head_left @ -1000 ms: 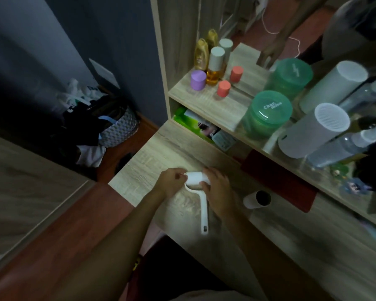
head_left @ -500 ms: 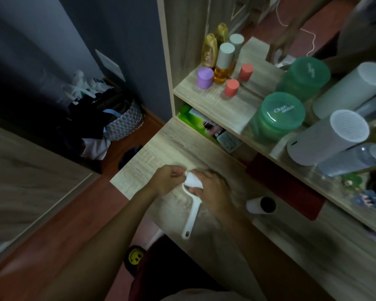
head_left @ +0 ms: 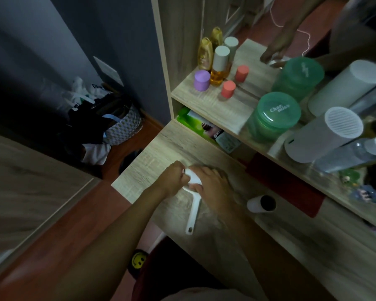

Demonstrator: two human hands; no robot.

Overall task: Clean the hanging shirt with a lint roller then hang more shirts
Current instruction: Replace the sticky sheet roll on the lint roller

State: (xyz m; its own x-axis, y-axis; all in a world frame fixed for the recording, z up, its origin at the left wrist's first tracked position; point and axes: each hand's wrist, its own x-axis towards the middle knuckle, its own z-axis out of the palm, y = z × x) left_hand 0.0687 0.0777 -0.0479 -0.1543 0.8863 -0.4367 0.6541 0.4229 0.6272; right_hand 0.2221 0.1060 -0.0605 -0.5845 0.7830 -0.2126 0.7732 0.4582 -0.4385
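Desk [head_left: 237, 253] edge runs just under my forearms, with bare wood around both hands and a spare roll [head_left: 261, 204] lying near to the right. My left hand [head_left: 174, 178] pinches the end of the lint roller [head_left: 193, 200] head with fingers together, and my right hand [head_left: 214, 185] is clamped over the head, handle resting on the desk toward me. Beyond, I see a shelf [head_left: 215, 105] crowded with bottles and jars.

You had a wooden shelf [head_left: 215, 105] above the surface [head_left: 161, 153]. On that shelf, a green lidded tub [head_left: 276, 116] stood right of a purple cap [head_left: 201, 80] and an amber bottle [head_left: 219, 66]. Left of the shelf, on the floor, sat a patterned basket [head_left: 126, 129] stuffed with dark clothes.
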